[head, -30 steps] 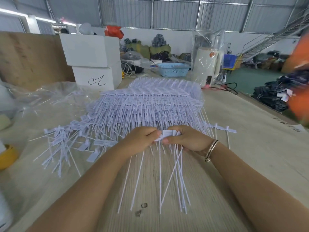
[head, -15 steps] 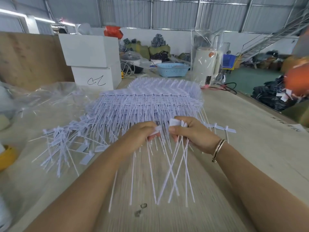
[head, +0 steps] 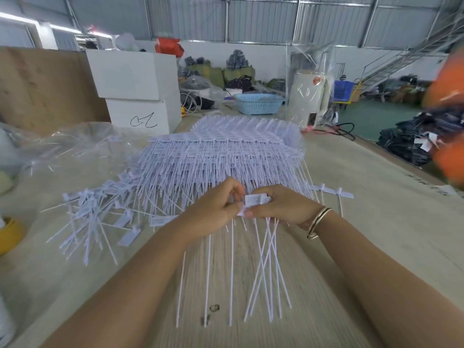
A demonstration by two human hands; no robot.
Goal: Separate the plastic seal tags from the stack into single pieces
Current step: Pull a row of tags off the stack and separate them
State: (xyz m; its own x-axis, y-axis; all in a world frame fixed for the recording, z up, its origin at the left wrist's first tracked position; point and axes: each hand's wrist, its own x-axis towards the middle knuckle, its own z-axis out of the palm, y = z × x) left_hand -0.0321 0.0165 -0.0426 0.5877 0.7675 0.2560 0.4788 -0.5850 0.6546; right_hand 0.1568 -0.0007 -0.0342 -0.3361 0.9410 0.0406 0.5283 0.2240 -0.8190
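Here, both hands (head: 253,207) pinch white seal tags (head: 256,199) — thin tails dangling.

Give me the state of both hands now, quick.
Left hand: closed, pinching the strip of seal tags at its left end.
Right hand: closed, gripping the same strip by the tag heads.

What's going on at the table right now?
A person is splitting white plastic seal tags. Both hands meet at a small bunch of tag heads: the left hand pinches one side, the right hand grips the rest, tails hanging toward the camera. The big joined stack lies behind on the table; loose single tags lie at left.
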